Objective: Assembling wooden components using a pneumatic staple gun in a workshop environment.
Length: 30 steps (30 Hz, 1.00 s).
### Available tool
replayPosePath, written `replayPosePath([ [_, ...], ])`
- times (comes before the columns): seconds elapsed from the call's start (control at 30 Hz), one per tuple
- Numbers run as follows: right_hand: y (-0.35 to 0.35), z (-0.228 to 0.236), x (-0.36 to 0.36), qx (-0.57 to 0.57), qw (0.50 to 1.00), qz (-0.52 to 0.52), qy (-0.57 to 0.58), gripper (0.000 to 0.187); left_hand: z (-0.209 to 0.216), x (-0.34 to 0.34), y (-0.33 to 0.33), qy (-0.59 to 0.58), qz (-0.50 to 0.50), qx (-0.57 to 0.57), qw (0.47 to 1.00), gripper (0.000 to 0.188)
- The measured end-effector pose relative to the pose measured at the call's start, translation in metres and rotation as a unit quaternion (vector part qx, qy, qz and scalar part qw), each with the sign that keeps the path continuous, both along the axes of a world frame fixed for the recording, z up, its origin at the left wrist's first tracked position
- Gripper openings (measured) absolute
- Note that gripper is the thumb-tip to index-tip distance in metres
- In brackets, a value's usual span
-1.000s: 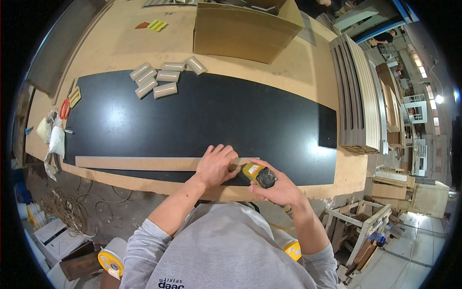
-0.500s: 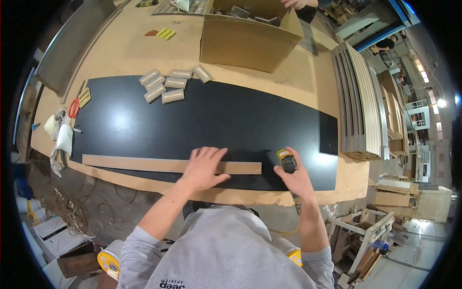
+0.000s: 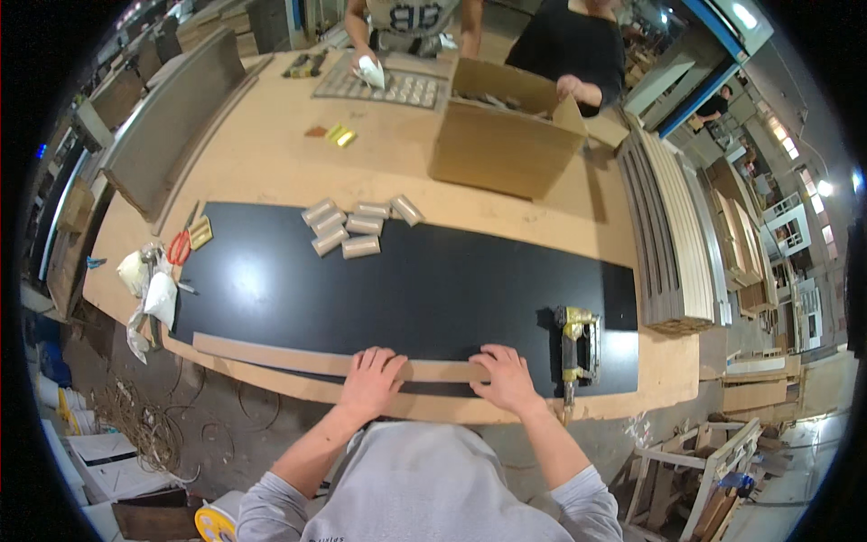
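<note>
A long, narrow tan wooden strip point(image 3: 271, 351) lies along the near edge of a glossy black panel point(image 3: 433, 289) on the table. My left hand point(image 3: 372, 381) grips the strip around its middle, fingers over the far side. At the strip's right end my right hand point(image 3: 506, 378) has hold of it, with the thumb on the near side. To the right of that hand, a yellow-and-black nail gun point(image 3: 571, 348) rests on the panel, no longer touched by either hand. Several small tan blocks point(image 3: 361, 223) sit in a loose group at the panel's far edge.
Red-handled scissors point(image 3: 179, 247) and white plastic bags point(image 3: 161, 298) lie at the left. A large cardboard box point(image 3: 506, 149) stands at the far side, a person's hand point(image 3: 578, 88) at its rim. Another person works over a tray point(image 3: 415, 90). Stacked boards point(image 3: 664, 235) line the right side.
My right hand has put the nail gun down on the panel and moved left onto the strip's end. My left hand stays on the strip. The view has tilted up, showing two people across the table.
</note>
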State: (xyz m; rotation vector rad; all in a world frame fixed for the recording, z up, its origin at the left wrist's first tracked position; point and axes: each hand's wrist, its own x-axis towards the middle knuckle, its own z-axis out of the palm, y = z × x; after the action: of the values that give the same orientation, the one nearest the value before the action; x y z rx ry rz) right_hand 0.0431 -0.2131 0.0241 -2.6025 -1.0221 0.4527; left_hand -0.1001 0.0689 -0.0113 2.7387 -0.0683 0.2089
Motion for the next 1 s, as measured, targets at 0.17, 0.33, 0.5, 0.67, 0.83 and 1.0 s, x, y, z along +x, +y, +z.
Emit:
replayPosePath([
  [0.17, 0.016, 0.007, -0.001, 0.032, 0.998, -0.033, -0.053, 0.046, 0.0, 0.013, 0.01, -0.052, -0.021, 0.041, 0.998, 0.046],
  [0.33, 0.026, 0.016, -0.008, 0.052, 0.987, -0.006, -0.153, 0.048, -0.013, 0.015, 0.024, -0.061, -0.023, 0.065, 0.996, 0.038],
  [0.5, 0.027, 0.015, -0.01, 0.017, 0.997, -0.018, -0.07, 0.056, -0.021, -0.022, 0.036, -0.089, -0.068, -0.113, 0.987, 0.038],
  [0.67, 0.013, -0.006, 0.014, -0.015, 0.998, -0.056, -0.022, 0.053, -0.027, -0.084, 0.062, 0.127, 0.15, -0.332, 0.923, 0.022],
  [0.83, 0.035, 0.054, 0.012, 0.083, 0.993, -0.011, -0.082, 0.049, -0.024, -0.1, 0.083, 0.144, 0.272, -0.734, 0.606, 0.053],
  [1.0, 0.04, 0.098, 0.003, 0.147, 0.973, 0.035, -0.176, 0.048, 0.016, -0.059, 0.088, -0.132, 0.336, -0.873, 0.328, 0.058],
])
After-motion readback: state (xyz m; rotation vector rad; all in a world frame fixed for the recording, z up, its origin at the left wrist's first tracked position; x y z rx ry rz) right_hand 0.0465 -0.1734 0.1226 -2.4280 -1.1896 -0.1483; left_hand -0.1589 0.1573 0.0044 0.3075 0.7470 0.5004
